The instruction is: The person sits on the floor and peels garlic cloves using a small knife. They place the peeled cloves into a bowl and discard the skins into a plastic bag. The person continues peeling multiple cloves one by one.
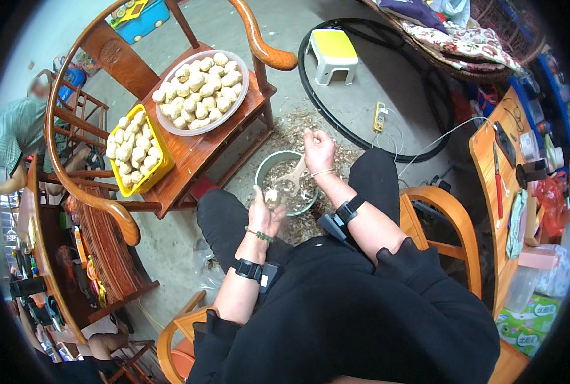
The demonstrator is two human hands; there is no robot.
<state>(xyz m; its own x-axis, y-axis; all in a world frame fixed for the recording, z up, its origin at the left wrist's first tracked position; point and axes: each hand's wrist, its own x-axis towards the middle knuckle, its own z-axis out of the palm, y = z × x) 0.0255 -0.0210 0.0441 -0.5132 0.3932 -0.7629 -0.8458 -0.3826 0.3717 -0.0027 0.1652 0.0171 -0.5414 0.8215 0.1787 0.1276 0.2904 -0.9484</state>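
My left hand (pixel 265 211) holds a pale, peeled tuber-like piece (pixel 272 198) in its fingers, above the near left part of a round bucket (pixel 258 175). Closed around the handle of a pale peeler-like tool (pixel 292 180) is my right hand (pixel 320 150); the tool's head is over the bucket, right of the piece. Brown peelings (pixel 309 194) lie in the bucket and on the floor around it. On the wooden armchair's seat (pixel 203 153) stand a round clear bowl (pixel 241 103) and a yellow basket (pixel 157 170), both heaped with similar pale pieces.
A black hose (pixel 313 103) curves around a stool with a yellow-green top (pixel 333 45). A power strip (pixel 379 117) lies on the floor. At right, a wooden bench (pixel 486 158) holds a red-handled knife (pixel 498 185) and glasses. Another person (pixel 21 125) bends at far left.
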